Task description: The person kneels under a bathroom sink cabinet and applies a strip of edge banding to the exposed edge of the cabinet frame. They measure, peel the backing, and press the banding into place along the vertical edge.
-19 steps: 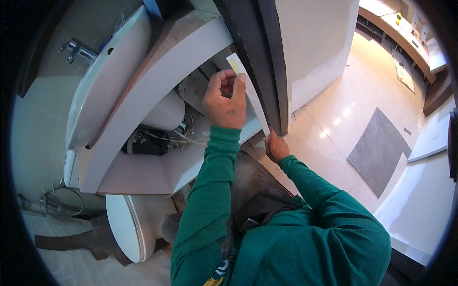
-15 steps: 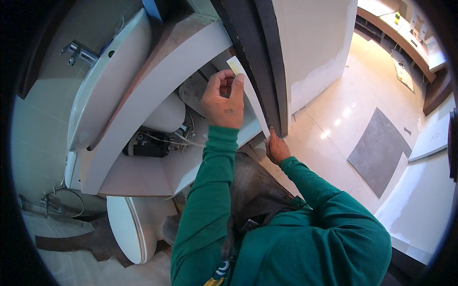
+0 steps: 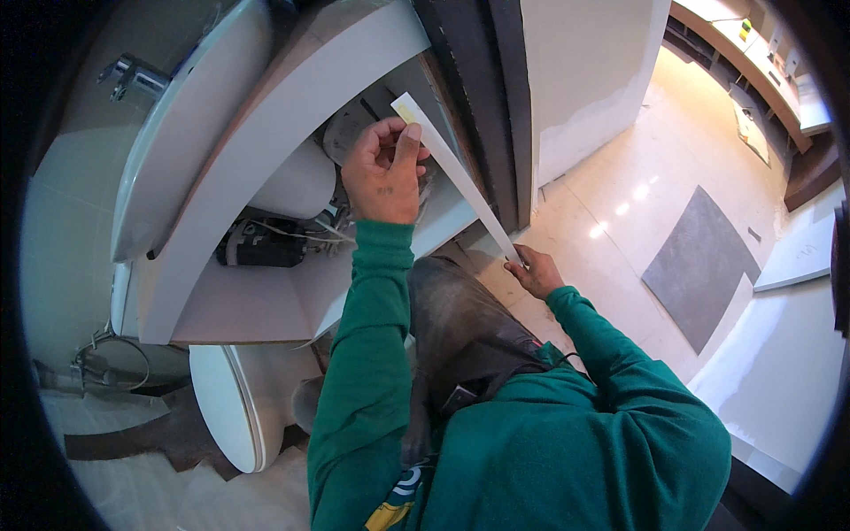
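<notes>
A long, narrow white strip (image 3: 459, 177) slants across in front of an open white cabinet (image 3: 301, 93). My left hand (image 3: 385, 173) pinches it near its upper end between thumb and fingers, just below a yellowish patch on the strip's face. At the lower end, my right hand (image 3: 536, 273) grips the strip between thumb and fingers. The strip hangs in the air, a little left of a dark upright frame (image 3: 465, 97). Inside the cabinet, a black cylindrical device (image 3: 266, 244) lies beside pale cables.
A white basin (image 3: 177, 146) with a chrome faucet (image 3: 133, 78) sits above the cabinet at left. Below stands a white toilet (image 3: 217, 398). On the tiled floor at right lies a grey sheet (image 3: 704, 265). A white wall (image 3: 593, 80) adjoins the dark frame.
The strip's upper end has come away from the dark frame, to the left. My left hand moved left with it; my right hand shifted right and slightly down. The view has shifted a little.
</notes>
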A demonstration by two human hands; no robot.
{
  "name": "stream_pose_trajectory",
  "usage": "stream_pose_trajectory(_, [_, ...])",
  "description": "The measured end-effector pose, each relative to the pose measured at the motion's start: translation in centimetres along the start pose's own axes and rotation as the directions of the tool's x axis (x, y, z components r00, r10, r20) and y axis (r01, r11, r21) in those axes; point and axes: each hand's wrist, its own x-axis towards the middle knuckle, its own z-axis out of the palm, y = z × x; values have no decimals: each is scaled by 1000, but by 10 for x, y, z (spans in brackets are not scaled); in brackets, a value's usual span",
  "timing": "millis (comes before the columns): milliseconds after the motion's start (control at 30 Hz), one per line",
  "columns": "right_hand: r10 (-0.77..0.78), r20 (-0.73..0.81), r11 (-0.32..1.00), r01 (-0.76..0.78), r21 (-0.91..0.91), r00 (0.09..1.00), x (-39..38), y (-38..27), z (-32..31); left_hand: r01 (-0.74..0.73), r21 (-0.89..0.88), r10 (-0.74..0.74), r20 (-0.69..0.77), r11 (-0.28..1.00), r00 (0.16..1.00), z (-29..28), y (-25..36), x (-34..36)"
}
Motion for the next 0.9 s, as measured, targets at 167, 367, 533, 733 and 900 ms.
stream_pose_trajectory(167, [66,45,996,-63,-65,997,-11,-7,-6,-52,-32,53,21,998,998,7,-5,-2])
stream_pose_trajectory(367, [-3,25,998,5,-56,1000,-3,-10,8,-100,27,99,13,995,995,14,-2,4])
stream_pose_trajectory(533, [-2,34,999,3,-32,999,6,-15,15,-113,26,113,23,993,993,16,3,11])
stream_pose_trajectory(733, [-7,134,999,2,40,991,4,-15,12,-47,6,47,46,999,998,5,11,6])
stream_pose_trajectory(900, [27,332,994,-61,92,943,0,15,-2,98,-37,-95,75,994,993,4,18,7])
